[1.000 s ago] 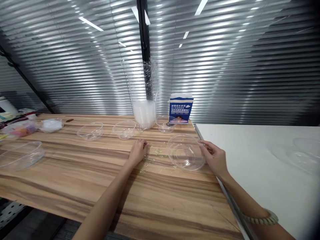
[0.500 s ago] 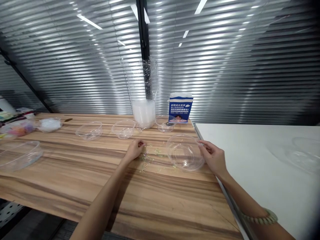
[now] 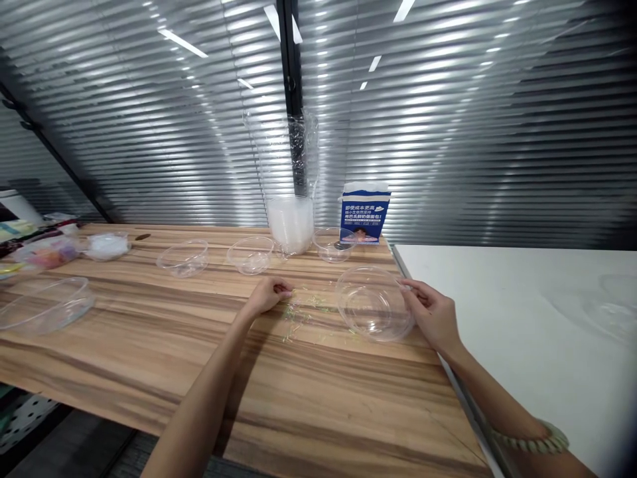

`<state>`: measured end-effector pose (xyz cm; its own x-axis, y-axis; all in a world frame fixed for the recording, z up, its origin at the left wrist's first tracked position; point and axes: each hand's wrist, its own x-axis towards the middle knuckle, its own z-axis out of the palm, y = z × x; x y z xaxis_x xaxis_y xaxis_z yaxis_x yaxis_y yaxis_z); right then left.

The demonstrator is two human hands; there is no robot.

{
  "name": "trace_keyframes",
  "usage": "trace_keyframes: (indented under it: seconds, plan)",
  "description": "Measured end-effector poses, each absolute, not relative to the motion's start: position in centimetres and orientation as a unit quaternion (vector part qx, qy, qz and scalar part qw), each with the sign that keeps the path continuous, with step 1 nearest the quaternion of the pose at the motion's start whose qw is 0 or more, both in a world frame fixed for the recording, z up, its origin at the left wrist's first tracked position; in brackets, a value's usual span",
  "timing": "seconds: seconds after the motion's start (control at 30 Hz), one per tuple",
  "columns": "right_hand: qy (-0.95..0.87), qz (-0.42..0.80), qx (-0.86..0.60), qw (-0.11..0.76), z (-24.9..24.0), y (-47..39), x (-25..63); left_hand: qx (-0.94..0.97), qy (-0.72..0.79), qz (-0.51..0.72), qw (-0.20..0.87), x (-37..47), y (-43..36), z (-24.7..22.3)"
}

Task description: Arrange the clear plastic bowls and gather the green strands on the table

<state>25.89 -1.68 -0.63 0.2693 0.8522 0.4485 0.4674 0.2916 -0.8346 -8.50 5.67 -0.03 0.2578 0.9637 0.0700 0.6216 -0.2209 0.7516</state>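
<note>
My right hand is clamped on the rim of a clear bowl, thumb and fingers pinching its right side. The bowl seems tilted, its mouth turned toward me, over the right end of the wooden table. Whether its base touches the wood, I cannot tell. My left hand is low over the table, fingers curled in toward the thumb; I cannot tell whether the tips meet or grip anything. They reach the edge of some thin greenish bits, scattered between my left hand and the bowl. Behind, three smaller bowls stand apart: one at left, one in the middle and one in front of the blue box. A white stack stands between those last two
</note>
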Motion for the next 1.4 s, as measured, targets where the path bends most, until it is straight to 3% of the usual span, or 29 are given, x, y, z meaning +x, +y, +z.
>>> trace_keyframes:
  seconds: [0.3,0.63,1.4]
  plan:
    - [-0.579,0.158,-0.574,0.557,-0.6,-1.7,26.0,0.748,0.531,0.262,0.3,-8.5,5.6,-0.2]
    - [-0.578,0.149,-0.581,0.553,-0.3,-1.9,25.9,0.73,0.524,0.216,0.382,-9.9,4.5,2.1]
    - [-0.579,0.146,-0.584,0.55,-0.9,-1.5,26.3,0.762,0.515,0.141,0.367,-10.3,4.1,2.7]
